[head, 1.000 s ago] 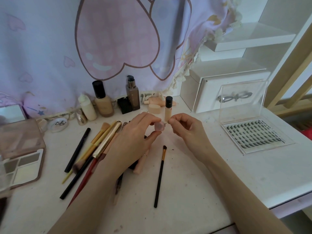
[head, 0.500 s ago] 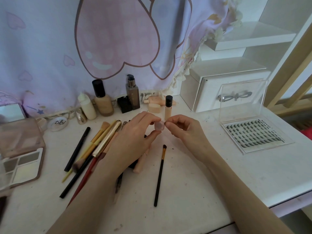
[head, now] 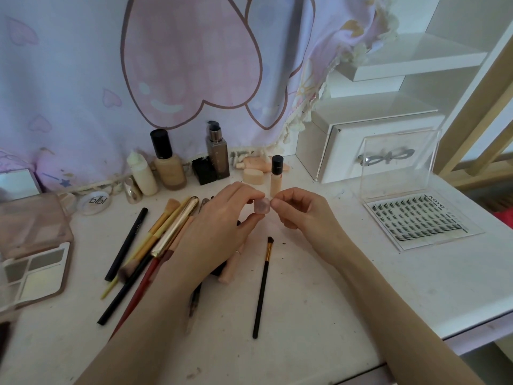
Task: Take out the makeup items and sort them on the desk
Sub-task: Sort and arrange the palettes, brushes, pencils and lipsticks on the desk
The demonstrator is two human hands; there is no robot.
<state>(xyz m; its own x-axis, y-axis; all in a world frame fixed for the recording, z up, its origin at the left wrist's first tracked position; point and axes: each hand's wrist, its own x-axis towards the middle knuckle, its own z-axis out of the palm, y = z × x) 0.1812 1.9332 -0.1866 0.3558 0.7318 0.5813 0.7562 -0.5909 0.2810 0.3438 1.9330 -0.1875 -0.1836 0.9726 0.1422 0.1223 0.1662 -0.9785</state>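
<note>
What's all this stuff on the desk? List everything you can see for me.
Small jar: one, translucent pink, pinched between both hands.
Foundation bottles: two, beige and brown, back of desk.
Concealer tube: one, black-capped, upright behind the hands.
Squeeze bottle: one, cream, back left.
Brushes and pencils: a heap, mixed colours, under the left arm.
Thin brush: one, black, lying centre.
Eyeshadow palette: one, open, left edge.
Lash case: one, clear, open, right.
Drawer box: one, white, back right.
Left hand: holds jar.
Right hand: pinches jar's side.

Curtain (head: 83, 79) lilac, pink hearts; desk (head: 305, 315) white; brush (head: 262, 287) black.
</note>
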